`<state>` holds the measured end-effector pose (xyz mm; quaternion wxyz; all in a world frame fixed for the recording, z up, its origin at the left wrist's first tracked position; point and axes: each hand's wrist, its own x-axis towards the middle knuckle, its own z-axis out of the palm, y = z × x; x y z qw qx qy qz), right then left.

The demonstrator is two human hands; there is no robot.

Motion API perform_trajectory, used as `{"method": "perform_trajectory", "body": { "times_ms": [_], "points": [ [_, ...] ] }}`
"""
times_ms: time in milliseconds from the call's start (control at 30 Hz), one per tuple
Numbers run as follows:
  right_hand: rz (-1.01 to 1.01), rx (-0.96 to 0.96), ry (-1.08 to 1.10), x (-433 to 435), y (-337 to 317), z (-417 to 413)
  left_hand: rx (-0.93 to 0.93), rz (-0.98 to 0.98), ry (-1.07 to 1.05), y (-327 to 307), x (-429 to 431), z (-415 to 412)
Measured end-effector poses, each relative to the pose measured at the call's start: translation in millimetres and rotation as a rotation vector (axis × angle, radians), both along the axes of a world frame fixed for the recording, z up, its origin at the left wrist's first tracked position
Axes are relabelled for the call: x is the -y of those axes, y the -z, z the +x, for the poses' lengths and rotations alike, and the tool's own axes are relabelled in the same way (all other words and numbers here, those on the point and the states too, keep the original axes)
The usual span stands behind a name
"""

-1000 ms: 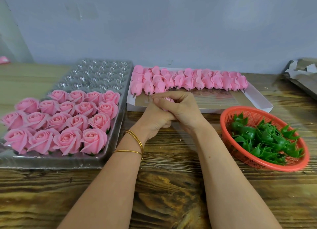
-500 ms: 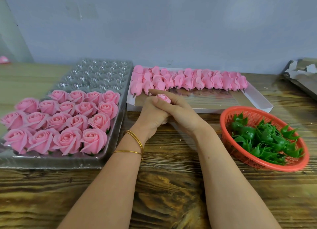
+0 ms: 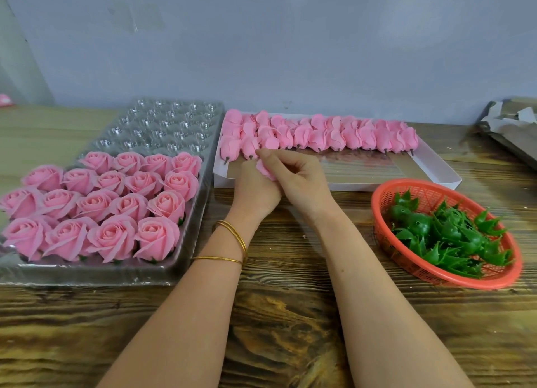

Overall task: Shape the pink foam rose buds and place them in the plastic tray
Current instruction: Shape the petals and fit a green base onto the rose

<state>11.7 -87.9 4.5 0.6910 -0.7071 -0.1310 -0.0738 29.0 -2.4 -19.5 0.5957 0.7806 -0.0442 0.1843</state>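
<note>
Both hands (image 3: 279,184) pinching pink bud (image 3: 266,171), unlabelled

On the table (image 3: 276,344), the plastic tray (image 3: 186,242) lies left, shaped roses (image 3: 110,207) filling its near rows. The box (image 3: 436,172) of buds (image 3: 319,134) sits behind centre; the basket (image 3: 494,280) right; perhaps cardboard (image 3: 511,128) far right

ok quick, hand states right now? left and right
Left hand: closed around the pink foam rose bud, holding it from below.
Right hand: fingertips pinching the same bud's petals.
</note>
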Motion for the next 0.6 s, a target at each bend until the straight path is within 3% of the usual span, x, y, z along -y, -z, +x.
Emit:
{"method": "perform_trajectory", "body": {
  "times_ms": [167, 300, 400, 600],
  "points": [
    [-0.087, 0.001, -0.008, -1, 2, -2, 0.025, 0.032, -0.068, 1, -1, 1],
    [-0.216, 0.006, -0.033, -1, 1, -4, -0.008, -0.069, -0.024, -5, 1, -4],
    [-0.309, -0.003, -0.071, -1, 0, -5, 0.019, 0.012, -0.027, -7, -3, -6],
    [-0.348, -0.046, -0.112, -1, -1, -6, 0.025, -0.014, -0.061, -12, -3, -9]
  ]
}}
